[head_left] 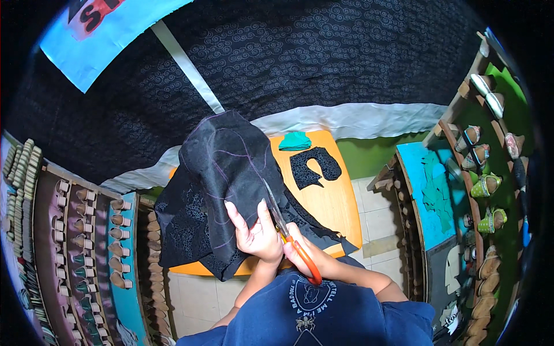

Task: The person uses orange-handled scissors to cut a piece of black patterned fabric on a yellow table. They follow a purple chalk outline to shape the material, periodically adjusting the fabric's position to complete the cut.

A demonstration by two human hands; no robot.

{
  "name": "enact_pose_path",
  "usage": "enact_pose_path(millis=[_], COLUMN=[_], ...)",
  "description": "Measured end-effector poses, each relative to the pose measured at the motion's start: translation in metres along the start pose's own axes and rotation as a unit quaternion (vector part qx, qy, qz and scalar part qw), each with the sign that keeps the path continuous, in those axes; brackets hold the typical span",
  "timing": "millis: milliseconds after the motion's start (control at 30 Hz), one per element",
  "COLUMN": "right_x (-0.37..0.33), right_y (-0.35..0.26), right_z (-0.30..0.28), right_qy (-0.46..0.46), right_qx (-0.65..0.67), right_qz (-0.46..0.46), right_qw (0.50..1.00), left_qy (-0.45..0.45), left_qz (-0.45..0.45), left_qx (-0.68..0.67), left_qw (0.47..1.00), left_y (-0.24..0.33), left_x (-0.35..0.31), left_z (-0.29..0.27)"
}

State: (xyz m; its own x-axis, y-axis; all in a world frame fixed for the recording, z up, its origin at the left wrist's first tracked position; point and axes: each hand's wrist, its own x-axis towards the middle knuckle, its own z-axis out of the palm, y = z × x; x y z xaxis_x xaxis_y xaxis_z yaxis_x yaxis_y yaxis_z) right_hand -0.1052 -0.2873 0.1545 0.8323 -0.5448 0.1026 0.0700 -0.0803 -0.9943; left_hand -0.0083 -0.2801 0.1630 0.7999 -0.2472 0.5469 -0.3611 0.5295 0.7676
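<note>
A pair of scissors (308, 265) with orange handles is in my right hand (299, 245), its fingers closed round the grips. The blades point up and to the left, along the right part of a black cloth (231, 161) marked with curved purple lines. My left hand (258, 239) lies against the lower part of this cloth, close beside the scissors. Two of its fingers are stretched and spread apart; the others are hidden. Beneath the marked cloth, black patterned material (179, 213) drapes over the left of an orange-yellow table (334, 207).
A curved black cut piece (314, 164) and folded green cloth (294, 140) lie on the table's far right. Shoe racks line the left (72, 242) and right (482, 173). A blue surface (415, 184) at right holds green scraps. Dark patterned cloth (323, 57) hangs behind.
</note>
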Motion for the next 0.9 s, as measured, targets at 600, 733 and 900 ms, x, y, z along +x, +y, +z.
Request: enact_pose_path(millis=[600,733,900], right_x=[-0.008,-0.008,-0.009], right_y=[-0.015,-0.014,-0.013], right_z=[-0.003,-0.003,-0.003], right_qy=[-0.005,0.009,0.011], right_qx=[-0.011,-0.029,-0.036], right_qz=[-0.028,-0.048,-0.050], right_qw=[1.000,0.998,0.998], left_qy=[0.018,0.002,-0.003], left_qz=[0.051,0.047,0.048], left_qx=[-0.035,-0.040,-0.034], left_qw=[0.998,0.998,0.998], left_y=[0.025,0.028,0.030], left_x=[0.001,0.000,-0.001], left_z=[0.008,0.008,0.008])
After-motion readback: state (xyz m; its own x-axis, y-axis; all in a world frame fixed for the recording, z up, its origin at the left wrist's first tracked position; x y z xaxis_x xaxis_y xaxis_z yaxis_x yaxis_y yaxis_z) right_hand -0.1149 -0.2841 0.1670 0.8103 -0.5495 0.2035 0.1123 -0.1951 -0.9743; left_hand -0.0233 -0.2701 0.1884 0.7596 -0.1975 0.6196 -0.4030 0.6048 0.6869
